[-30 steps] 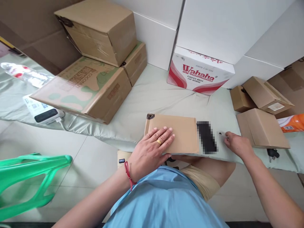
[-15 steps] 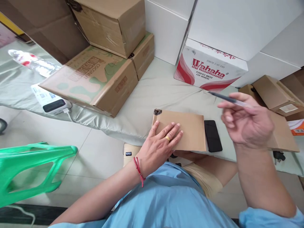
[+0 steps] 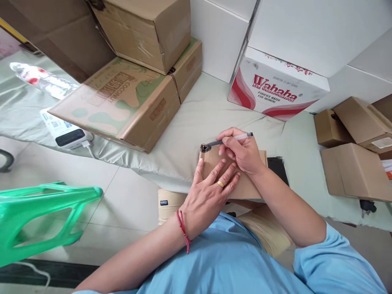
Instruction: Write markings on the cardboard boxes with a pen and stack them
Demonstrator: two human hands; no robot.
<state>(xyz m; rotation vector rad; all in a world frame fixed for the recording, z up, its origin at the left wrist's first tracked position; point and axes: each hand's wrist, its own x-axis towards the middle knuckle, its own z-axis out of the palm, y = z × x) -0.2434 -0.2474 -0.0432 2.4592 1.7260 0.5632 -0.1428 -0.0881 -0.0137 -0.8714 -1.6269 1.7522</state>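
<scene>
Flat on a small brown cardboard box lies my left hand, fingers spread, with a ring and a red cord at the wrist. My right hand grips a pen between thumb and fingers. The pen's tip points left, at a dark, crumpled-looking patch on the box's far left corner; whether it touches cannot be made out. Beside the box, partly behind my right forearm, is a black phone.
A white and red water carton stands at the back against white panels. Stacked coconut cartons are at left, with a power bank and a plastic bottle. Brown boxes sit at right. A green stool stands on the floor.
My right hand has swung left and down with the pen, from above the right side to the box's far left corner. My left hand stays flat on the box.
</scene>
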